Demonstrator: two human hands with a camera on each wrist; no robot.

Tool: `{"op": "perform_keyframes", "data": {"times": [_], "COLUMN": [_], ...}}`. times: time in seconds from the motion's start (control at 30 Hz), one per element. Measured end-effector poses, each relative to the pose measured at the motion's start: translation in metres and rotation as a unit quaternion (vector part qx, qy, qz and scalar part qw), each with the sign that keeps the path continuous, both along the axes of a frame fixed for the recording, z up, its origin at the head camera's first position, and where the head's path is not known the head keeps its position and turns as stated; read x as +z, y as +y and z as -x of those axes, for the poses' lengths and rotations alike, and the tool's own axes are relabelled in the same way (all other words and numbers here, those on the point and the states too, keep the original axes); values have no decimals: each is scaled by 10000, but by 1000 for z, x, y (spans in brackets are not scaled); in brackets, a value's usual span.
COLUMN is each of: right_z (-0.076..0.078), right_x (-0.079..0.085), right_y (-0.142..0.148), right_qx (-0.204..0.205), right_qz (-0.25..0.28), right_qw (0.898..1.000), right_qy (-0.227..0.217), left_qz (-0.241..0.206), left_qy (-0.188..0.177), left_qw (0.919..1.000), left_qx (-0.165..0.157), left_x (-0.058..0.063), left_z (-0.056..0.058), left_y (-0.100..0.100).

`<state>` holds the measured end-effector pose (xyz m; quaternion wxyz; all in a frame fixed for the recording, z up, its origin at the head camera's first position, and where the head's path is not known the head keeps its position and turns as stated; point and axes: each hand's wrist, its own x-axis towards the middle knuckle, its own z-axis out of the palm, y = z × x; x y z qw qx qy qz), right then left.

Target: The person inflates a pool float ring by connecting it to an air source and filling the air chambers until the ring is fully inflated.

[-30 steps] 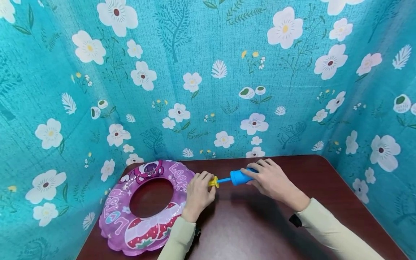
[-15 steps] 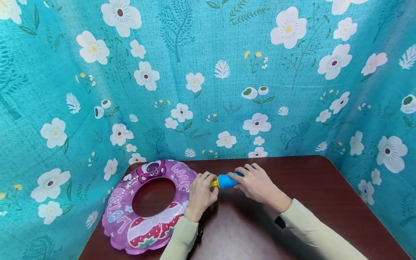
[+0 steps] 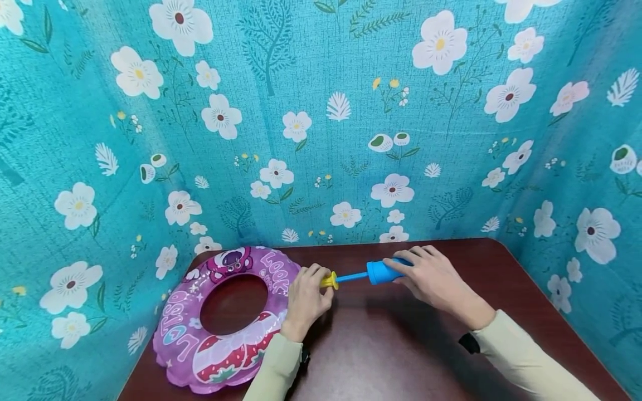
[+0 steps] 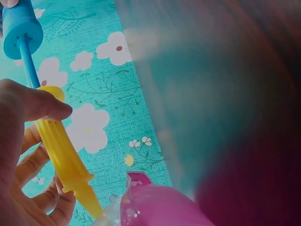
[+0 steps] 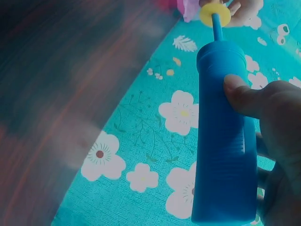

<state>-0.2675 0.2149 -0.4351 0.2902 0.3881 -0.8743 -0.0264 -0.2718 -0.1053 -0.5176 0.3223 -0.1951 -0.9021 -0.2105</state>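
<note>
A hand air pump (image 3: 379,272) lies roughly level between my two hands, its thin blue rod (image 3: 353,277) showing between body and handle. My right hand (image 3: 426,278) grips the blue body (image 5: 223,136), thumb along its side in the right wrist view. My left hand (image 3: 307,298) holds the yellow ribbed end (image 4: 63,150), thumb over its collar. The narrow yellow tip points at the pink swim ring (image 3: 175,334), overlapping its clear valve area (image 4: 134,197) in the left wrist view. The ring, printed with a bear and strawberries, lies beside my left hand.
The dark red-brown table (image 3: 376,345) spreads under both hands. Behind it and at the sides hangs a teal curtain (image 3: 321,167) with white flowers. The table's back edge runs close behind the pump.
Half a second ago the blue body was pushed against the yellow end. My right hand has since drawn it to the right, exposing the rod, slightly farther than one second ago.
</note>
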Motion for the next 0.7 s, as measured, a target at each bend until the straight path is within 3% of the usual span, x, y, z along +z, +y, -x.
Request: {"op": "perform_keyframes", "data": {"times": [0.2, 0.47, 0.7], "right_z": [5, 10, 9], "right_x": [-8, -22, -20], "right_y": [-23, -57, -66], "right_qx": [211, 259, 272], "right_qz": [-52, -123, -61], "right_qw": [9995, 9996, 9996], "right_qy": [213, 73, -102], "left_qz": [81, 83, 69], "left_qy": [118, -40, -214], "left_qw": [9999, 10000, 9997], "left_qx": [71, 21, -53], "left_x": [-1, 0, 2], "left_z": [0, -2, -2], "left_y": [0, 4, 0]}}
